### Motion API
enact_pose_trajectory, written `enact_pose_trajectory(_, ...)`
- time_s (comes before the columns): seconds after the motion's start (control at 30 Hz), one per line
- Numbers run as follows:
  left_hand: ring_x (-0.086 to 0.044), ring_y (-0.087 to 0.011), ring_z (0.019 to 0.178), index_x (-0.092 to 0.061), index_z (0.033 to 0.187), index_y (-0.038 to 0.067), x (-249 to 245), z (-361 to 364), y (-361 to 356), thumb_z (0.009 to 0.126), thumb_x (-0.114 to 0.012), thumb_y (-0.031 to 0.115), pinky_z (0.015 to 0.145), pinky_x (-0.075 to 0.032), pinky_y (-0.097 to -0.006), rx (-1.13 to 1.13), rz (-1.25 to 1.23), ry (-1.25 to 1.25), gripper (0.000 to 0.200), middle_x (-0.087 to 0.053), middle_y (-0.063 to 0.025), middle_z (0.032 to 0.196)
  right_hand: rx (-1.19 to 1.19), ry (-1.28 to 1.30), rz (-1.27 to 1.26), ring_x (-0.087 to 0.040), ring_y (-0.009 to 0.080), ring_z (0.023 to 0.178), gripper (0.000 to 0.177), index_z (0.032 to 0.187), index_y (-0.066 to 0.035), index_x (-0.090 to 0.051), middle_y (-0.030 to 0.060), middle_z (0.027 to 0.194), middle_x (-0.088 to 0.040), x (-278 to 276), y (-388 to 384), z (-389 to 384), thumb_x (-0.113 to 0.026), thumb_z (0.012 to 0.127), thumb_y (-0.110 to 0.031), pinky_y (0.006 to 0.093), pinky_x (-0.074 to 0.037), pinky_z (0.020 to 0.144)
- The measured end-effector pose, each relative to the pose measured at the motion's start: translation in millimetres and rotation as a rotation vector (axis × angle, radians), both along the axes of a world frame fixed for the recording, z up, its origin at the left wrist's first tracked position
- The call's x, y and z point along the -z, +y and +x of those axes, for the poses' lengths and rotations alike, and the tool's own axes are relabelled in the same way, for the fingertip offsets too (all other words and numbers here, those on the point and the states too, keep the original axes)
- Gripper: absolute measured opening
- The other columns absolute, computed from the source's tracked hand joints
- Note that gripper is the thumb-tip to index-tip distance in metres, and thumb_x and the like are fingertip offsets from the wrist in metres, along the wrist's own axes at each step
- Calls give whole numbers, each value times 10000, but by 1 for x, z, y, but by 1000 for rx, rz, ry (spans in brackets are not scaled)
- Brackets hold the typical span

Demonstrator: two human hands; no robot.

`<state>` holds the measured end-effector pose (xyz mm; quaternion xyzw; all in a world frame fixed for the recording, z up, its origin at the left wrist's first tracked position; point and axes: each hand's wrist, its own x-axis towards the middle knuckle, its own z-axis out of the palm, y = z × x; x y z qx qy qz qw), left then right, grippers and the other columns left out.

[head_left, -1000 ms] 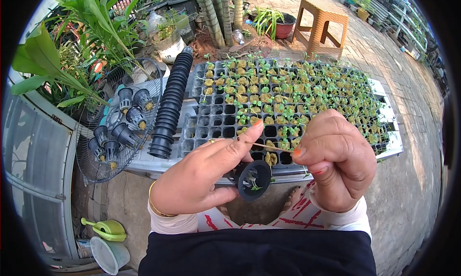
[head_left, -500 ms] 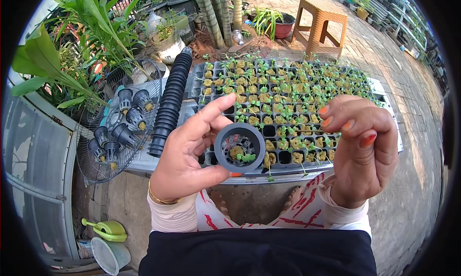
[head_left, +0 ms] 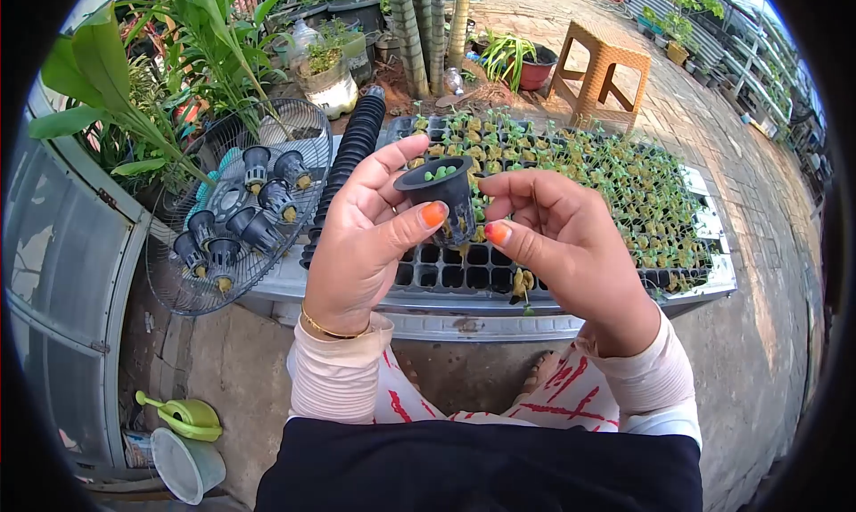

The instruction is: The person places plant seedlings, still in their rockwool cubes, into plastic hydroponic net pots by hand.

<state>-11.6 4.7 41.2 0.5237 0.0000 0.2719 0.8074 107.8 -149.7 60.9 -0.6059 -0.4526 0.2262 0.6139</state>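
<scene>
My left hand (head_left: 361, 236) grips a black net pot (head_left: 456, 204) around its side, between thumb and fingers. The pot is slightly tilted, and small green seedling leaves (head_left: 440, 172) show inside its rim. Close by on the right, my right hand (head_left: 566, 240) has its fingers curled and its thumb by the pot's lower side. A thin stick (head_left: 537, 202) appears to be held in those fingers, partly hidden. Beneath both hands lies a black seedling tray (head_left: 477, 278) with sprouts in brownish plugs and several vacant cells along the front.
At the left, a wire basket (head_left: 159, 276) holds several black net pots (head_left: 254, 229). A stack of black pots (head_left: 358, 129) lies beside the tray. Beyond the table stands a woven-pattern stool (head_left: 606, 53). A green watering can (head_left: 192, 418) and a pale bucket (head_left: 190, 467) are on the floor.
The net pot has turned from its opening facing me to nearly upright. My right hand has moved left, to the pot's side. The view has shifted slightly.
</scene>
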Motion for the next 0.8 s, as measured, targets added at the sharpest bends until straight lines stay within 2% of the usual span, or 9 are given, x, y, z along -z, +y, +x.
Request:
enact_pose_trajectory(0.13, -571, -141, 993, -370, 1318, -48, -4, -14, 8, 783, -731, 66, 871, -467, -265, -66, 9, -12, 655, -595, -118, 1119, -9, -104, -129, -445, 37, 604, 373, 1048, 72, -592, 25, 780, -582, -12, 27, -14, -755, 757, -94, 206, -409, 527)
enact_pose_trajectory(0.27, -585, -137, 955, -351, 1308, -69, -6, -26, 22, 783, -736, 74, 849, -476, -262, -222, 42, -57, 666, -609, -134, 1064, -45, -170, -77, -523, 69, 652, 362, 1011, 84, -598, 52, 794, -617, -14, 62, -19, -765, 738, -86, 226, -454, 577)
enact_pose_trajectory(0.37, -600, -159, 914, -319, 1320, -87, -6, -39, 40, 791, -733, 76, 811, -488, -254, -326, 60, -124, 692, -608, -154, 1027, -134, -73, -110, -588, 108, 724, 369, 1008, 102, -597, 92, 824, -645, -23, 94, -30, -757, 740, -94, 240, -488, 638)
enact_pose_trajectory(0.47, -560, -189, 1019, -275, 1355, -104, -2, -53, 61, 821, -720, 150, 863, -468, -283, -471, 102, -108, 740, -543, -208, 1142, -191, -8, -99, -612, 141, 739, 371, 1025, 107, -598, 119, 848, -660, -25, 132, -38, -737, 750, -100, 246, -487, 658)
enact_pose_trajectory(0.5, -560, -189, 1019, -275, 1355, -104, -1, -58, 67, 821, -720, 150, 863, -468, -283, -481, 99, -107, 740, -543, -208, 1142, -166, -48, -158, -589, 117, 742, 355, 1028, 80, -609, 88, 848, -653, -29, 143, -41, -734, 763, -121, 224, -459, 649)
enact_pose_trajectory(0.53, -556, -215, 1038, -305, 1351, -85, 1, -63, 73, 863, -667, 191, 881, -465, -329, -584, 99, -88, 667, -520, -216, 1185, -140, -87, -216, -567, 93, 745, 340, 1031, 52, -620, 57, 848, -645, -33, 155, -44, -732, 775, -141, 202, -431, 639)
enact_pose_trajectory(0.57, -551, -241, 1058, -336, 1346, -67, 2, -67, 78, 905, -614, 232, 899, -463, -374, -686, 100, -68, 601, -497, -224, 1229, -123, -128, -176, -544, 103, 691, 319, 983, 39, -648, 56, 814, -648, -26, 173, -40, -741, 761, -171, 239, -402, 583)
enact_pose_trajectory(0.7, -517, -325, 1132, -330, 1352, -69, 3, -91, 90, 935, -537, 385, 963, -418, -417, -638, 49, -52, 651, -447, -271, 1284, -8, -268, -283, -563, 138, 684, 300, 901, 38, -677, 68, 809, -659, -7, 234, -26, -764, 724, -187, 302, -442, 609)
enact_pose_trajectory(0.8, -514, -326, 1141, -333, 1341, -92, 3, -101, 97, 944, -495, 432, 969, -416, -416, -649, 45, -45, 677, -451, -274, 1282, 130, -511, -408, -608, 199, 671, 324, 816, 42, -692, 110, 766, -670, 5, 269, -19, -788, 666, -229, 339, -473, 633)
